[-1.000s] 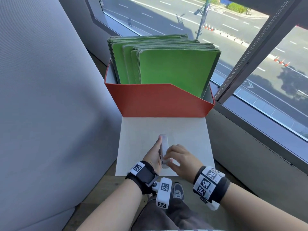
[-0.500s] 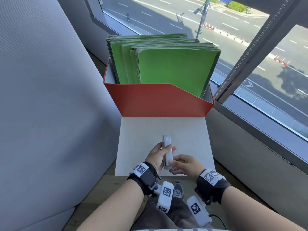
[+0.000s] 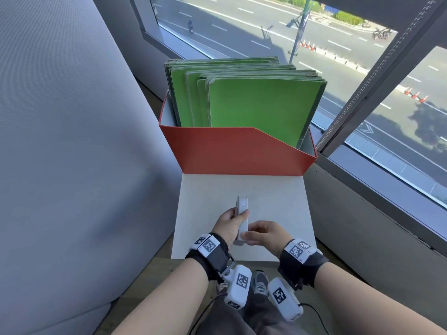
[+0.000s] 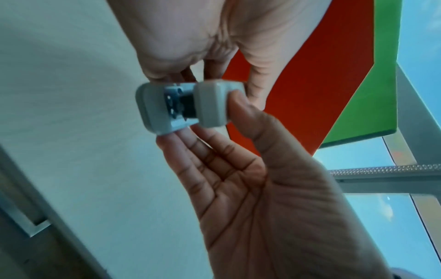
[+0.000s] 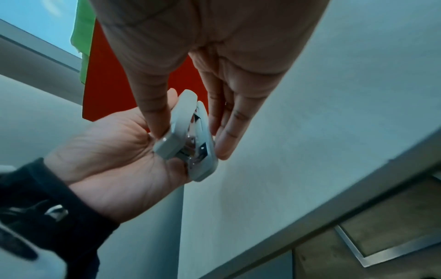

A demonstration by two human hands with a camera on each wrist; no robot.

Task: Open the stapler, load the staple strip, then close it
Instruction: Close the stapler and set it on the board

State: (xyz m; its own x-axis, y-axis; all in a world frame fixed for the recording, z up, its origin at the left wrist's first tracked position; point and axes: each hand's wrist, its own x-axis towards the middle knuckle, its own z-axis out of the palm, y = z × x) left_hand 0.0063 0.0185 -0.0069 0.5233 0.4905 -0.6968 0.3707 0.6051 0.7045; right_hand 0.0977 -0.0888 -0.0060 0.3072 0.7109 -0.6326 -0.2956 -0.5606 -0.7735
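A small grey stapler [image 3: 242, 215] is held just above the white board [image 3: 273, 201], pointing away from me. My left hand [image 3: 228, 226] grips its left side, thumb along the top. My right hand [image 3: 264, 234] pinches its near end. In the left wrist view the stapler [image 4: 210, 105] shows end-on, with the right hand [image 4: 250, 188] holding thumb on one grey half and fingers under the other. In the right wrist view the two halves of the stapler [image 5: 179, 136] stand slightly apart, with metal showing between them, and the left hand [image 5: 107, 151] cradles it. No staple strip is in view.
A red file box [image 3: 242, 153] with several green folders [image 3: 261, 105] stands at the board's far end. A grey padded panel [image 3: 72, 141] rises close on the left. A window ledge [image 3: 362, 213] runs along the right. My legs and a shoe [image 3: 260, 282] lie below the near edge.
The left hand has raised the stapler off the board and tilted its far end up. The right hand has turned and slid back to pinch the stapler's near end.
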